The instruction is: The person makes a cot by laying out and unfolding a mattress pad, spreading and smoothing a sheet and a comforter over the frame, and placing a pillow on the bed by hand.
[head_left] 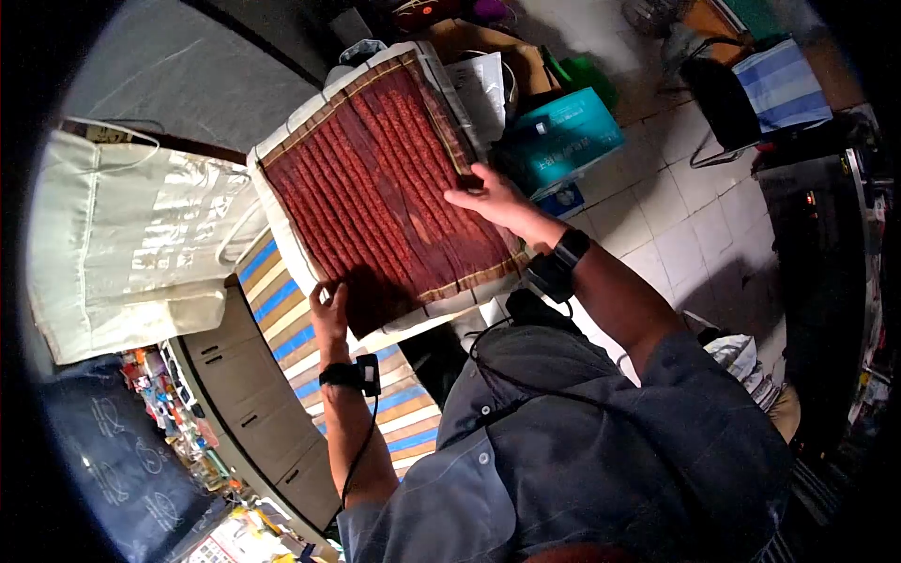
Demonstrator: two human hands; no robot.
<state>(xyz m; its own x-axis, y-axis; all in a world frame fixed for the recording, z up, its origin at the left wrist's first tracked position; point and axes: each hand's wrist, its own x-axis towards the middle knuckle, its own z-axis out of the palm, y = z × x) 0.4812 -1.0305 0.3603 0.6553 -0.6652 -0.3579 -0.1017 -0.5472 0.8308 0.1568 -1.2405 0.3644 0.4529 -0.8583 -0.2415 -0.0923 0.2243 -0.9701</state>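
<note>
A square cushion (pixel 375 178) with a dark red, ribbed and patterned top and a pale border is tilted in front of me. My left hand (pixel 328 314) is at its lower left edge, thumb and finger bent over the rim. On the right edge my right hand (pixel 493 199) grips the cushion, with the thumb laid on the red top and some fingers hidden. Both wrists carry black bands, each with a cable.
Below the cushion lies a striped blue, tan and cream cloth (pixel 291 319). A white cover (pixel 141 235) hangs left, above grey drawers (pixel 249 403). To the right are a teal box (pixel 563 136), a blue checked bag (pixel 779 84) and pale floor tiles (pixel 694 211).
</note>
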